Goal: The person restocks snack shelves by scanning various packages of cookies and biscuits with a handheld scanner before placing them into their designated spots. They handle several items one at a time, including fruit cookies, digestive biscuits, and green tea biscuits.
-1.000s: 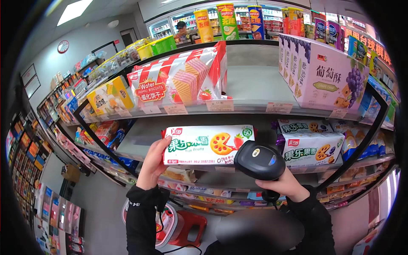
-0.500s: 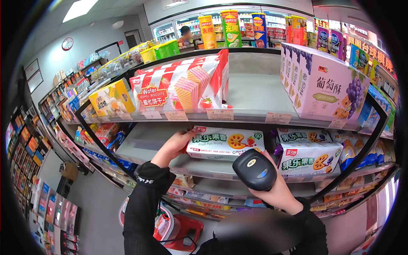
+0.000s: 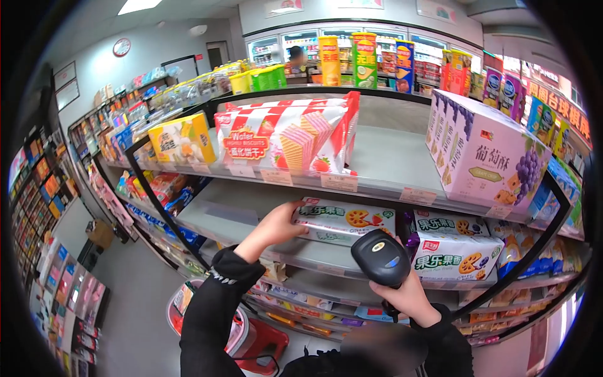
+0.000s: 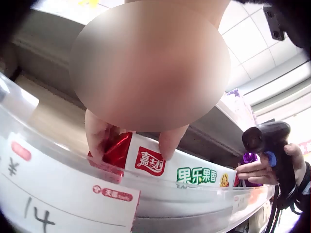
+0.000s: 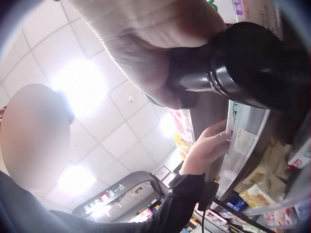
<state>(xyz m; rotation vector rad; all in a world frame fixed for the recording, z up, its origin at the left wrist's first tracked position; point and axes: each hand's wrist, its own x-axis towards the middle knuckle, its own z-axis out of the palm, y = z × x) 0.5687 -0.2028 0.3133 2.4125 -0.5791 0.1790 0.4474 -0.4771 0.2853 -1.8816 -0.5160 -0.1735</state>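
A white biscuit pack (image 3: 344,217) with red ends and a strawberry picture lies on the second shelf, behind its clear front lip. My left hand (image 3: 275,227) grips the pack's left end; in the left wrist view its fingers (image 4: 98,141) straddle that red end. A black barcode scanner (image 3: 379,256) sits in my right hand (image 3: 409,298), which grips its handle. The scanner's head overlaps the pack's lower right corner in the head view. Right-hand fingertips reach near the pack's right end in the left wrist view.
Two similar packs with blueberry pictures (image 3: 458,259) are stacked to the right. Above stand wafer bags (image 3: 286,141) and a grape crisp box (image 3: 493,166). A black shelf frame post (image 3: 164,210) slants at the left. Below are a basket (image 3: 178,308) and a red stool (image 3: 267,352).
The left hand has carried the biscuit pack from in front of the shelf back and right onto it. The scanner has followed, staying near the pack's right end. The head view has shifted.
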